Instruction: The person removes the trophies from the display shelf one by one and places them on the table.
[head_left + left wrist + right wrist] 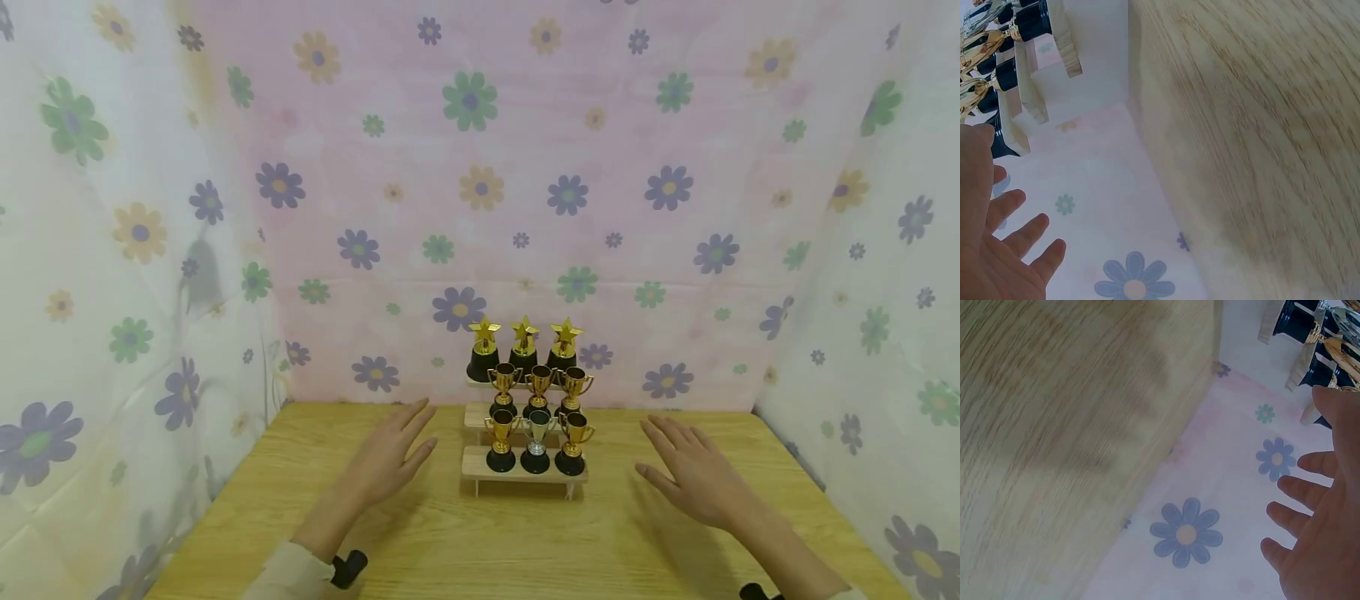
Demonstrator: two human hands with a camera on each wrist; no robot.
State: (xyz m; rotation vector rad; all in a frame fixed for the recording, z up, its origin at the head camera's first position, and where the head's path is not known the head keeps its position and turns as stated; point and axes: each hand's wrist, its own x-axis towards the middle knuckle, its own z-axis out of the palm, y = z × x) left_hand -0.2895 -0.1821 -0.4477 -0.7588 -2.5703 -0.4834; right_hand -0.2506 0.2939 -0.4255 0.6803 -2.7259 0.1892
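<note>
A three-step wooden stand [525, 477] holds small trophies in three rows. On its top step are three gold star trophies [523, 340] with black bases. Gold trophy cups [539, 383] fill the middle step. The bottom step carries a silver trophy cup [537, 433] between a gold cup [501, 440] on the left and another gold cup [573, 442] on the right. My left hand [392, 454] hovers left of the stand with fingers extended, touching nothing. On the other side my right hand [693, 475] is held likewise, apart from the stand.
A light wooden table [480, 550] lies beneath the stand and both hands. Flower-patterned cloth [480, 150] hangs behind the table and along its left and right sides. A dark band [349, 569] is on the left wrist.
</note>
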